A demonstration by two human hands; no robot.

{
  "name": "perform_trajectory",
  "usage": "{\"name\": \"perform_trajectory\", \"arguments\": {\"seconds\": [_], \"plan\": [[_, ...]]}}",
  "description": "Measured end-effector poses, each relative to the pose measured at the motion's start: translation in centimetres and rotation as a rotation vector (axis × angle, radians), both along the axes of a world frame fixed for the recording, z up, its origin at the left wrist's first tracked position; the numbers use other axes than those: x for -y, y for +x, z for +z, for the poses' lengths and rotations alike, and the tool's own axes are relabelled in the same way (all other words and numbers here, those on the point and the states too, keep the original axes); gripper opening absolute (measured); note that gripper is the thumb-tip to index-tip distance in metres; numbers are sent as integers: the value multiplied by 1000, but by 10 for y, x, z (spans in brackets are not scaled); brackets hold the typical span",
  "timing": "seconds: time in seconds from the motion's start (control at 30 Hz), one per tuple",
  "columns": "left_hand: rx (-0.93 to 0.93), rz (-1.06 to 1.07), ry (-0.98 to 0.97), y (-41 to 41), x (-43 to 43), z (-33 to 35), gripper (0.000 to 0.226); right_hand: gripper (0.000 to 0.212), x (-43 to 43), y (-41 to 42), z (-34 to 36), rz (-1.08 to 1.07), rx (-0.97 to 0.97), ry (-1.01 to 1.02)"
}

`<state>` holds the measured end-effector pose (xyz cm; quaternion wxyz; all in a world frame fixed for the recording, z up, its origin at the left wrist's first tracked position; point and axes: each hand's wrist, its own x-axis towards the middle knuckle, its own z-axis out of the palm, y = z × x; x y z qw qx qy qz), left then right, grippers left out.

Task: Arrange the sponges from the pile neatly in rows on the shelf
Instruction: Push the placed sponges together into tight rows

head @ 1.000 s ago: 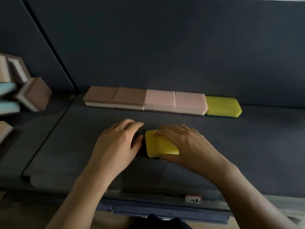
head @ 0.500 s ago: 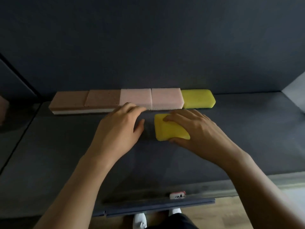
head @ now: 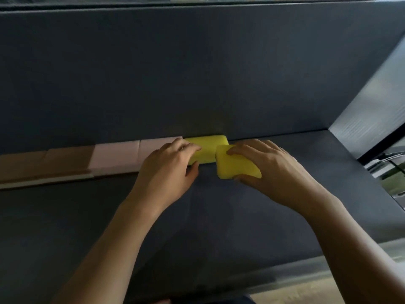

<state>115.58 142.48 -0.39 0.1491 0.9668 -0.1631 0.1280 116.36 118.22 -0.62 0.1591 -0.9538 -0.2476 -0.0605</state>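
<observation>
**Second yellow sponge brought up to the end of the row**

Since the earlier frames, the second yellow sponge (head: pixel 235 166) has been slid from the middle of the shelf (head: pixel 285 220) towards the far side, and both hands have gone with it. It is now seen at the right end of the row, with its far left corner touching the first yellow sponge (head: pixel 209 144). It is still skewed and sits nearer than the row line, so the placing is judged almost done; squaring and pushing back to the back wall (head: pixel 197 73) remain.

From the left, the shelf holds one row against the back wall: two brown sponges (head: pixel 43 163), then two pink sponges (head: pixel 116 156), then the first yellow sponge. All are set edge to edge. The left hand (head: pixel 168 172) is laid with relaxed fingers on the first yellow sponge, seemingly to steady it, and nothing is gripped. The second yellow sponge is clamped by the right hand (head: pixel 276 172), fingers over its top and thumb at its near edge. Bare shelf runs on to the side panel (head: pixel 372 102) at the right. No pile is in view.
</observation>
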Motion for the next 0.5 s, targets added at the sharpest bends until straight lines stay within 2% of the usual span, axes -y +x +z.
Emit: {"name": "perform_trajectory", "arguments": {"seconds": [0.23, 0.37, 0.5], "plan": [[-49, -16, 66, 20, 39, -9, 39, 59, 43, 20, -7, -24, -36, -41], [-85, -26, 94, 25, 51, -14, 48, 60, 50, 31, -14, -7, -91, -93], [-127, -11, 125, 27, 55, -20, 48, 61, 50, 36, -22, 1, -86, -73]]}}
